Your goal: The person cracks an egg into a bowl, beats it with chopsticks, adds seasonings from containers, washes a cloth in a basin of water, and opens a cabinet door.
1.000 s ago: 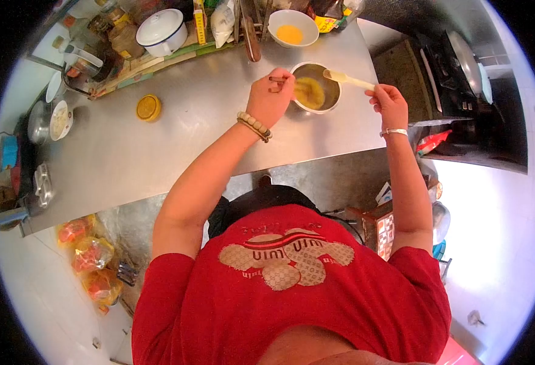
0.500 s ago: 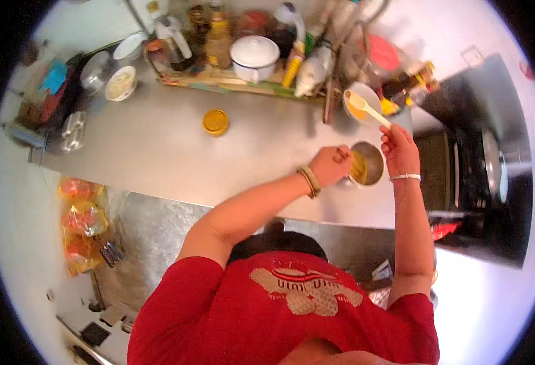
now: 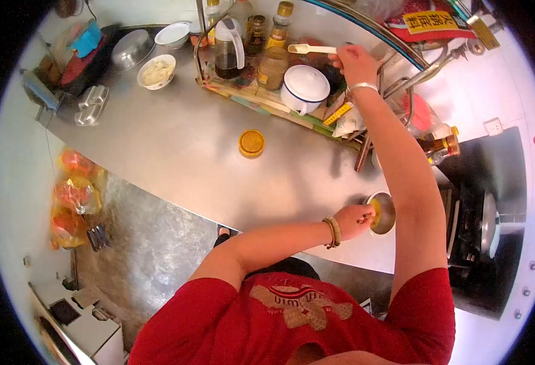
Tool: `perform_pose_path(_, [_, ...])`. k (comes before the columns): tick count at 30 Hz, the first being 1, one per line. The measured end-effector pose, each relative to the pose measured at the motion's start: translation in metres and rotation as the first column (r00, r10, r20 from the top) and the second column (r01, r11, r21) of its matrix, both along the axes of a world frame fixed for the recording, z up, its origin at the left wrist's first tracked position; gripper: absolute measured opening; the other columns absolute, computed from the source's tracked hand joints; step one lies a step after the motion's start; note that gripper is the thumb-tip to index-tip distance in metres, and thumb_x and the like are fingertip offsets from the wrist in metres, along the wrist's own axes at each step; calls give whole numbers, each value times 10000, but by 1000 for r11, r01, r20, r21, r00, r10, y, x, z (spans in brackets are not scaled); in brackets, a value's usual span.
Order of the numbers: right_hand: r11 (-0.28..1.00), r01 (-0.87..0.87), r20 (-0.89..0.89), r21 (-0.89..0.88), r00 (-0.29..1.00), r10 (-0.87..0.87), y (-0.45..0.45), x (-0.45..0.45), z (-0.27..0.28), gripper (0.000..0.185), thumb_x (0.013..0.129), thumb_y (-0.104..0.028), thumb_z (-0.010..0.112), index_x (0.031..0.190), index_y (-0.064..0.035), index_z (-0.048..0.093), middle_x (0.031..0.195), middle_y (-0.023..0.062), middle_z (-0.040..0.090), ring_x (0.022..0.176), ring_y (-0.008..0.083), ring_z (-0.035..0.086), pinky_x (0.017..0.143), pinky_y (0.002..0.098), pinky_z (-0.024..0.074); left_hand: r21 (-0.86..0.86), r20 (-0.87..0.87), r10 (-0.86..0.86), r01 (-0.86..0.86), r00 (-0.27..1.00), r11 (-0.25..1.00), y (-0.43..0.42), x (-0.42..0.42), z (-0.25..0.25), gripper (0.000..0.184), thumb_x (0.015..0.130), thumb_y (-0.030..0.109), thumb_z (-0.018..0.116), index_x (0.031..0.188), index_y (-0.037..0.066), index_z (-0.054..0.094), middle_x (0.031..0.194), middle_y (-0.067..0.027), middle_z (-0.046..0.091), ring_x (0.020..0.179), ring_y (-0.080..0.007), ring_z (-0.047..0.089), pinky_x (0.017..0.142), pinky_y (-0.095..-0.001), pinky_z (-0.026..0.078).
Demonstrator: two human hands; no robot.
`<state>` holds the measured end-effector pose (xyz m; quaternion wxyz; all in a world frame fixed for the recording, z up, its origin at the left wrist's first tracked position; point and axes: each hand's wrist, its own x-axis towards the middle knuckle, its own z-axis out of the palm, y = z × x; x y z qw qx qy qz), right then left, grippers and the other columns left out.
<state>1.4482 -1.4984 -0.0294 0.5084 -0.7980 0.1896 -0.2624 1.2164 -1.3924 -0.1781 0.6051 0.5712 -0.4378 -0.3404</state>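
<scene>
In my right hand (image 3: 355, 64) is a cream-coloured spoon (image 3: 311, 49), held by the end of its handle and lifted over the back shelf. Its bowl end points left, above a glass jar (image 3: 273, 68) with brown contents. Down at the counter's front right, my left hand (image 3: 355, 221) has its fingers closed at the left rim of a metal bowl (image 3: 384, 214). Something yellow lies inside that bowl, partly covered by my fingers. My right forearm hides the bowl's right side. A round yellow lid or low jar (image 3: 251, 143) sits mid-counter.
The wooden shelf (image 3: 261, 109) carries a white enamel pot (image 3: 305, 89), a dark-filled jug (image 3: 228, 48) and several bottles. Metal rails (image 3: 389, 36) arch above it. A bowl of pale food (image 3: 156, 72) stands back left. At right is a stove (image 3: 474, 231) with a pan lid.
My right hand has carried the spoon from beside the bowls up and left, over the shelf. My left hand stays at the metal bowl. The whole view has shifted.
</scene>
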Motion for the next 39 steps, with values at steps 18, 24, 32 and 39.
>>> perform_pose_path(18, [203, -884, -810, -421, 467, 354, 147, -23, -128, 686, 651, -310, 674, 1231, -76, 392, 1126, 190, 447, 1033, 347, 439, 913, 420, 356, -86, 205, 33, -15, 978, 996, 2, 18, 2, 192, 786, 149, 487, 947, 48, 517, 783, -173, 554, 717, -315, 535, 640, -410, 406])
perform_pose_path(24, [430, -642, -471, -635, 762, 444, 133, 6, -113, 660, 655, -267, 674, 1211, -50, 393, 1073, 201, 467, 978, 349, 466, 886, 405, 382, -16, 123, -101, 104, 987, 994, -5, 13, -20, 278, 812, 145, 463, 1059, 30, 516, 1044, -176, 560, 974, -342, 514, 853, -418, 389])
perform_pose_path(32, [522, -465, -584, -715, 807, -82, 57, 118, -42, 740, 690, -408, 671, 1218, 14, 371, 1151, 221, 478, 1027, 339, 497, 864, 385, 417, -185, 143, 135, -108, 980, 977, -29, -7, -50, 141, 739, 104, 464, 721, -34, 486, 593, -204, 514, 528, -329, 513, 512, -419, 407])
perform_pose_path(39, [518, -445, -521, -730, 854, 0, 51, 106, -60, 850, 626, -483, 677, 1285, -82, 320, 1152, 200, 475, 1043, 345, 483, 883, 411, 396, -240, 134, 152, -117, 979, 964, -31, -3, -42, 151, 727, 103, 456, 759, -19, 538, 607, -218, 526, 544, -336, 524, 529, -425, 417])
